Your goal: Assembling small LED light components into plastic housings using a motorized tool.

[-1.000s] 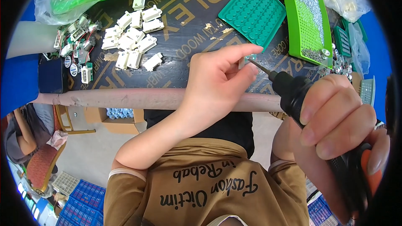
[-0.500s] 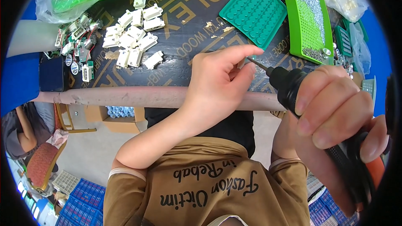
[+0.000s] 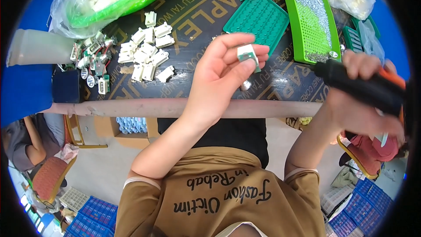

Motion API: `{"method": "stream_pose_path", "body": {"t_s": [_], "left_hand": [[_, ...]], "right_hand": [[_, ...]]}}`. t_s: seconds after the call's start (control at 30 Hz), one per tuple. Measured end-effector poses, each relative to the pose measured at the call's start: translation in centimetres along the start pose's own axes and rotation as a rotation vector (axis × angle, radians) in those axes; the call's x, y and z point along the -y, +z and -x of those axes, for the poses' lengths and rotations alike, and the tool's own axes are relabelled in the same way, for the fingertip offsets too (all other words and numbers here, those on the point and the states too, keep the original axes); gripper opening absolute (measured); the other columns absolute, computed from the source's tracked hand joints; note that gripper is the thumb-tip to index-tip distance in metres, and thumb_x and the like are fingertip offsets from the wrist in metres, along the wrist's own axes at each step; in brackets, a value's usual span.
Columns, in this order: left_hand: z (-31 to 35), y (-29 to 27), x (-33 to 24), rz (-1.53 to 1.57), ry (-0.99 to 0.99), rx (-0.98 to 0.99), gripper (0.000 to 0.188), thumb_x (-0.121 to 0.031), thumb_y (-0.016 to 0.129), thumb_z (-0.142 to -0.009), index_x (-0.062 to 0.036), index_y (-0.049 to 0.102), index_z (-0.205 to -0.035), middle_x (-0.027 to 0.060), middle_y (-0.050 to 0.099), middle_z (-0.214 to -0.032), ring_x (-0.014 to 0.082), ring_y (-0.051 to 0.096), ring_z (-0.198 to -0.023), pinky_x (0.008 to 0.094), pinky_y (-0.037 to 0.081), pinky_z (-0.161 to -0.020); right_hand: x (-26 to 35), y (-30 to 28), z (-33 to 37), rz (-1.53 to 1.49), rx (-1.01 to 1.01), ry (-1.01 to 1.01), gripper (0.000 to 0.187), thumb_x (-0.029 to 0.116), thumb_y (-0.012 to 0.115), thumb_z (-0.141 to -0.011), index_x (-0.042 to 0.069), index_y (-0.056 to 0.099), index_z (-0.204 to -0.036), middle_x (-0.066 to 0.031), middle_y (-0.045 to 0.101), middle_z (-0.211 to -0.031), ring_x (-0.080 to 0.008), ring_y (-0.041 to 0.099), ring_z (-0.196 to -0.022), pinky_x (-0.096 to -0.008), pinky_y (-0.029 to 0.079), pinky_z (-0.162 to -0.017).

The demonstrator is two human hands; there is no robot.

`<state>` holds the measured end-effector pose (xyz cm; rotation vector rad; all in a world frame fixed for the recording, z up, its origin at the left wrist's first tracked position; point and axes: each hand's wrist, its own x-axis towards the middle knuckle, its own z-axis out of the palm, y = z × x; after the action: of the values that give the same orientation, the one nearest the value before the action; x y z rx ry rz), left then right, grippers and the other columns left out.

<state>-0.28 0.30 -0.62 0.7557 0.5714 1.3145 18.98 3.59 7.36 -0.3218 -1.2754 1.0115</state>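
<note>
White plastic makes up the small block-shaped housing (image 3: 244,51) in your left hand (image 3: 221,69), right of the centre of the frame; a green part (image 3: 258,67) shows at its lower right. Your thumb and fingers are closed on it just far enough to pinch it: the thumb tip presses at its lower edge, the index finger arches over its upper left, and another fingertip reaches out past its right side. It sits out at the fingertips, apart from the palm. A shiny silver round piece (image 3: 246,85) shows just below the thumb; you cannot tell whether it hangs from the housing.

At the right of the frame, your right hand (image 3: 357,109) is wrapped around a black cylindrical power screwdriver with orange parts (image 3: 368,85), its front end pointing left, well apart from the housing. Motion blurs it.

Above your left hand lies a dark green plastic tray with round hollows (image 3: 258,19); left of centre, you have a loose pile of white plastic housings (image 3: 148,52).
</note>
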Motion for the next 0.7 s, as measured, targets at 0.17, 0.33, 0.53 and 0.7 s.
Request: {"method": "stream_pose_path", "body": {"t_s": [0.17, 0.33, 0.53, 0.7], "left_hand": [[0.6, -0.1, -1.0, 0.092, 0.100, 0.067, 0.027, -0.001, 0.054, -0.082, -0.0023, 0.049, -0.108, 0.0136, 0.052, -0.110, 0.0239, 0.050, -0.109, 0.0390, 0.040, -0.093], [0.5, -0.4, -1.2, 0.068, 0.183, 0.176, 0.031, -0.005, 0.065, -0.076, 0.0000, 0.051, -0.103, 0.0099, 0.053, -0.099, 0.0214, 0.052, -0.090, 0.0335, 0.044, -0.080], [1.8, -0.1, -1.9, -0.033, 0.231, 0.110, 0.029, 0.008, 0.061, -0.074, 0.0050, 0.053, -0.102, 0.0122, 0.054, -0.101, 0.0183, 0.056, -0.093, 0.0285, 0.046, -0.082], [2.2, -0.3, -2.4, -0.259, 0.299, 0.095, 0.025, 0.009, 0.059, -0.075, 0.0059, 0.056, -0.100, 0.0121, 0.055, -0.100, 0.0168, 0.057, -0.090, 0.0266, 0.048, -0.078]], "right_hand": [[-2.7, -0.3, 0.3, 0.477, -0.322, -0.318, 0.059, 0.050, 0.047, -0.085, 0.004, 0.042, -0.122, -0.0153, 0.050, -0.108, -0.0283, 0.048, -0.100, -0.0467, 0.035, -0.092], [1.0, -0.6, 5.6, 0.863, -0.153, -0.485, 0.026, 0.016, 0.051, -0.082, 0.001, 0.047, -0.102, -0.0157, 0.055, -0.094, -0.0266, 0.051, -0.093, -0.0379, 0.043, -0.080], [-2.7, 5.7, 6.2, 0.692, 0.113, 0.070, 0.046, 0.004, 0.071, -0.059, -0.002, 0.056, -0.101, -0.0146, 0.057, -0.093, -0.0291, 0.055, -0.084, -0.0364, 0.045, -0.073], [-3.2, 5.5, 6.3, 0.738, 0.153, -0.027, 0.037, -0.004, 0.067, -0.058, -0.002, 0.059, -0.094, -0.0130, 0.058, -0.087, -0.0256, 0.057, -0.074, -0.0319, 0.047, -0.064]]}}
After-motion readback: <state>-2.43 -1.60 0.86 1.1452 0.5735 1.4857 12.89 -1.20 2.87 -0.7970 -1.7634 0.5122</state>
